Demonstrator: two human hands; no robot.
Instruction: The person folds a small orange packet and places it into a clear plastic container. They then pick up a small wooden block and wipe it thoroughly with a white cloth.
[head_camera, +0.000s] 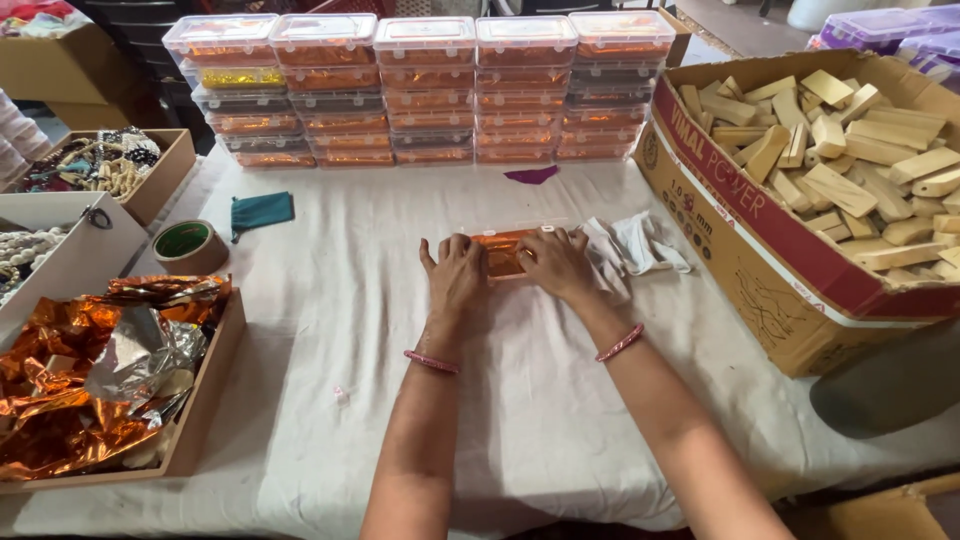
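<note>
A flat clear plastic box (502, 250) with orange contents is pressed down near the middle of the cloth-covered surface (330, 330), both hands laid over it. The left hand (455, 277) is spread flat on the box's left part, fingers extended and not curled around anything; the right hand (556, 262) is spread the same way on its right part, so neither grip is closed on the box, only resting on top. A pink bangle is worn on each wrist. Just beside the right hand a crumpled white cloth (632, 250) is seen lying. Along the far edge of the surface, stacks of lidded boxes (420, 90) with orange filling are ranged in a row. At the right edge a large cardboard carton (770, 250) filled with wooden blocks (850, 160) is placed. At the near left corner a shallow tray (205, 400) of orange and silver foil (80, 390) is set, and beyond it a roll of tape (187, 245) and a teal pouch (260, 211) are found. A further tray of beaded items (95, 165) is kept at the far left corner.
</note>
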